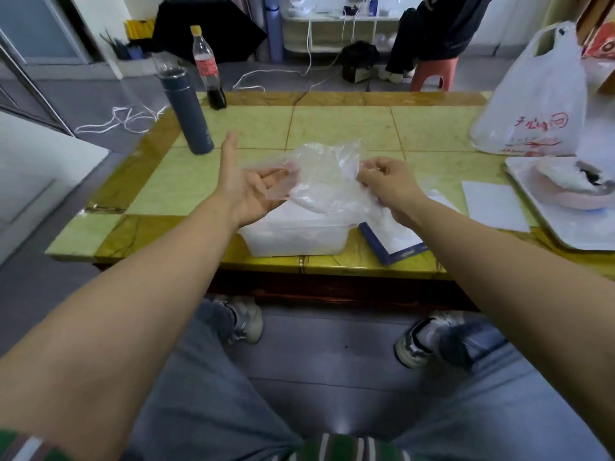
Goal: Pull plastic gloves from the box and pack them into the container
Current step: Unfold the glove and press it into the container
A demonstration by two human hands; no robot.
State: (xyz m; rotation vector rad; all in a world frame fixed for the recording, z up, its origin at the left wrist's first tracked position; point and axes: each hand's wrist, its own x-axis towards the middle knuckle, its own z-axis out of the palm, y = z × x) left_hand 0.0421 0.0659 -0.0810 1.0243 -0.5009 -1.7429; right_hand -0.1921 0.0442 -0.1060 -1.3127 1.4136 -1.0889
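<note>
Closest to the seated person, the white container (293,241) sits right at the table's near edge, most likely so the gloves can drop straight in without a reach. Just to its right lies the blue-edged box (374,242), with clear film trailing up out of it towards the hands. Above the container, a crumpled plastic glove (327,174) is stretched between both hands. The left hand (248,186) is spread palm up with its fingers fairly straight under the film, which looks like a way of supporting and flattening it. The right hand (387,188) has its fingers curled in and pinches the glove's other side, probably to keep the thin sheet taut. I'd guess the glove is being tidied before it goes down into the container. Further back on the green-tiled table (332,128) stand a dark flask (189,111) and a cola bottle (208,68), well clear of the work.
</note>
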